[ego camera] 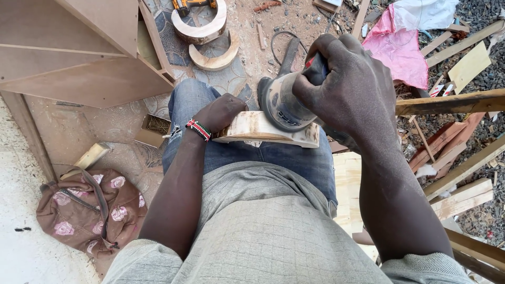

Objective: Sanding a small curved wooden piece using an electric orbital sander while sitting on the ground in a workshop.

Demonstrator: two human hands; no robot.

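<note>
Dusty patterned ground (pixel 221 79) fills the upper half of the frame, strewn with offcuts, and large brown boards (pixel 79 58) lean in the upper left. Across the person's lap, on blue jeans (pixel 294 158), rests a curved piece of pale wood (pixel 252 129), lying at the centre of the frame. Its top face is light and smooth-looking with faint darker streaks, its side edge shows a thicker band of grain, and its right end is cut square.

At the wood's left end, the left hand (pixel 221 111) grips it, fingers curled over the top; a beaded bracelet (pixel 199 129) sits at that wrist. Just right of centre, the right hand (pixel 350 84) is clenched around the top of a grey power sander (pixel 284 105), whose round pad presses on the wood's upper face.

Two more curved wooden pieces (pixel 208 39) lie on the ground at the top centre. A brown bag with pink flowers (pixel 89 210) sits at lower left, pink cloth (pixel 397 47) at upper right, and loose planks (pixel 463 194) along the right edge.
</note>
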